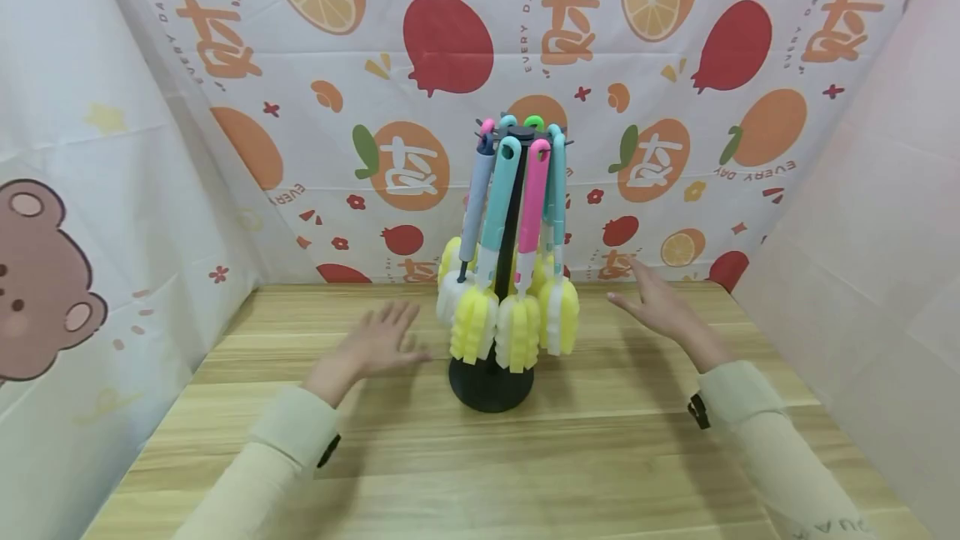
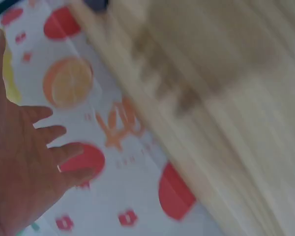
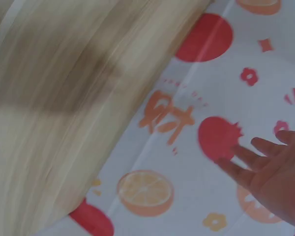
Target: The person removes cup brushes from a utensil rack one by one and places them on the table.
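Observation:
In the head view, a black rack (image 1: 491, 390) with a round base stands on the table, hung with several sponge brushes. Their handles are teal, pink and grey-blue, among them a pink-handled brush (image 1: 533, 198), a teal-handled brush (image 1: 498, 207) and a grey-blue-handled brush (image 1: 476, 198). The sponge heads (image 1: 474, 323) are yellow and white. To the left of the rack is my left hand (image 1: 381, 342), fingers spread, touching nothing. My right hand (image 1: 660, 303) is off to the rack's right, its fingers extended and holding nothing. Both wrist views show the fingers spread too, the left hand (image 2: 34, 162) and right hand (image 3: 275, 172).
The wood-grain table (image 1: 480, 473) runs back to a fruit-printed cloth (image 1: 480, 248). White cloth with a bear print (image 1: 45, 298) closes the left side, and pale cloth (image 1: 862, 273) the right. The rack stands near the table's middle.

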Tool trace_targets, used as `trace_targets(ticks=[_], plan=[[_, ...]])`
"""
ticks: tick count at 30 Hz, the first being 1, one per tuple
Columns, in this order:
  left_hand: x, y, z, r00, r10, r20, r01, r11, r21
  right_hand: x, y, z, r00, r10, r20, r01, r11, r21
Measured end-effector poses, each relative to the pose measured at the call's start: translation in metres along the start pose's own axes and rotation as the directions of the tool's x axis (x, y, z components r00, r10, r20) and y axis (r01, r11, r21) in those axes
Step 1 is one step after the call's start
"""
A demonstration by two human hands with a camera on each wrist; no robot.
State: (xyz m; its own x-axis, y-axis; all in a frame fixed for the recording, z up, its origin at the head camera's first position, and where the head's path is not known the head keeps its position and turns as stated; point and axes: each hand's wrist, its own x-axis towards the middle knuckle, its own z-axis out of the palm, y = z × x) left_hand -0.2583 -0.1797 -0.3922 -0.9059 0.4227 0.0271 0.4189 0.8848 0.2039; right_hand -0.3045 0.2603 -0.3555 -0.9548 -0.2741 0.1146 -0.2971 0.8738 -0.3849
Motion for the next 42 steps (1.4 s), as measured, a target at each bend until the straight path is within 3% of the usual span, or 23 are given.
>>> trace_targets(ticks=[6, 10, 12, 17, 25, 29, 35, 39, 42], plan=[[0.009, 0.034, 0.023, 0.988, 0.04, 0.149, -0.036, 0.999, -0.025, 0.001, -0.029, 0.0, 0.992, -0.059, -0.111, 0.078, 0.98, 0.184], [0.019, 0.047, 0.04, 0.981, 0.021, 0.195, -0.002, 0.995, -0.099, 0.0, -0.049, -0.002, 0.976, -0.078, -0.205, 0.143, 0.935, 0.324], [0.022, 0.053, 0.046, 0.977, 0.006, 0.213, 0.028, 0.987, -0.156, -0.008, -0.068, -0.008, 0.962, -0.083, -0.258, 0.185, 0.897, 0.401], [0.026, 0.064, 0.061, 0.98, 0.033, 0.196, 0.011, 0.976, -0.218, -0.026, -0.111, -0.022, 0.912, -0.103, -0.398, 0.309, 0.811, 0.497], [0.03, 0.068, 0.078, 0.986, 0.071, 0.153, -0.039, 0.978, -0.207, -0.025, -0.132, -0.029, 0.826, -0.137, -0.547, 0.466, 0.712, 0.525], [0.032, 0.07, 0.08, 0.99, 0.101, 0.101, -0.078, 0.974, -0.211, -0.026, -0.139, -0.033, 0.788, -0.139, -0.599, 0.51, 0.692, 0.511], [0.035, 0.073, 0.08, 0.99, 0.111, 0.082, -0.091, 0.973, -0.213, -0.026, -0.15, -0.039, 0.787, -0.158, -0.597, 0.522, 0.686, 0.506], [0.037, 0.074, 0.082, 0.991, 0.097, 0.097, -0.077, 0.979, -0.19, -0.024, -0.159, -0.042, 0.765, -0.177, -0.62, 0.554, 0.671, 0.492], [0.038, 0.074, 0.083, 0.99, 0.101, 0.098, -0.082, 0.98, -0.183, -0.022, -0.164, -0.045, 0.75, -0.184, -0.635, 0.565, 0.678, 0.471]])
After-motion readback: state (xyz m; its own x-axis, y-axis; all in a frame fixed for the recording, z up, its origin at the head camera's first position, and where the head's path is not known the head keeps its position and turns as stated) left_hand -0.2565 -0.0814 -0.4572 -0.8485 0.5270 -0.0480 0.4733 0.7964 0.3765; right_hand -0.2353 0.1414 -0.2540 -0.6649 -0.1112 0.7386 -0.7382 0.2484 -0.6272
